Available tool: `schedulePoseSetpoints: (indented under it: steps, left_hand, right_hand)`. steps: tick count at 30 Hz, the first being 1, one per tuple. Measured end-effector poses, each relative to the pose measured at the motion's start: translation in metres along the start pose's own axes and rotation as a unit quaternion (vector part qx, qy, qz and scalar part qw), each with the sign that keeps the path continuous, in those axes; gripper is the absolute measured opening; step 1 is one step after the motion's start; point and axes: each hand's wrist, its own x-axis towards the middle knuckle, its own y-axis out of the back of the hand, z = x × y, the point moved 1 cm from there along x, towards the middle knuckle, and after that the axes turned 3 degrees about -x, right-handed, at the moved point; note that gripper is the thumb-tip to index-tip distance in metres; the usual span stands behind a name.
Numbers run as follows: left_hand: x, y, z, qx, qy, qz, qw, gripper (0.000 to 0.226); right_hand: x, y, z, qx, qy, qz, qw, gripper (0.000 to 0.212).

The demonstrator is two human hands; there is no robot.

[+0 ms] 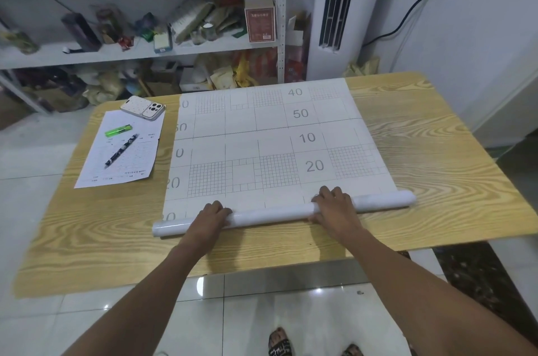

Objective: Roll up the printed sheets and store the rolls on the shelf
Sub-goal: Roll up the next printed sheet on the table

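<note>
A large white printed sheet [270, 134] with grey grid squares and numbers lies flat on the wooden table [436, 152]. Its near end is wound into a white roll [270, 214] that lies across the table. My left hand [211, 217] curls over the roll left of its middle. My right hand [334, 205] curls over it right of the middle. Both hands grip the roll from above. The white metal shelf [139, 50] stands behind the table, its boards crowded with clutter.
At the table's left lie a printed form [116, 172] with a green lighter [118, 130] and a dark pen [120, 150] on it, and a phone [143, 107]. A tall white air conditioner [334, 6] stands at the back right. Glossy floor tiles and my sandalled feet [279, 345] show below.
</note>
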Motion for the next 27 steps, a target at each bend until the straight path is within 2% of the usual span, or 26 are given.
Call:
schedulePoseSetpoints:
  steps: [5,9,13,19,24,27]
  left_hand:
    - [0.0,0.001,-0.005,0.054,-0.016,0.01,0.998,0.061]
    - [0.001,0.005,0.002,0.052,-0.003,0.007,0.999,0.044]
    - [-0.001,0.002,0.001,0.077,0.009,-0.014,0.997,0.047]
    - [0.001,0.002,0.008,0.049,0.033,0.004,0.998,0.042]
    - [0.002,0.002,0.006,0.033,0.038,0.019,0.999,0.037]
    - [0.0,0.003,0.007,0.059,0.019,0.03,0.998,0.036]
  right_hand:
    - [0.001,-0.003,-0.002,-0.018,0.001,-0.002,1.0,0.048]
    - [-0.001,-0.002,-0.004,0.003,-0.019,0.01,1.0,0.041]
    - [-0.005,-0.006,-0.006,-0.01,-0.025,0.043,0.999,0.039]
    - [-0.007,-0.012,-0.01,0.016,-0.035,0.065,0.997,0.035]
    - [-0.007,-0.009,-0.009,-0.001,-0.026,0.015,1.0,0.051]
    - [-0.004,-0.008,-0.005,-0.011,-0.012,-0.005,1.0,0.049]
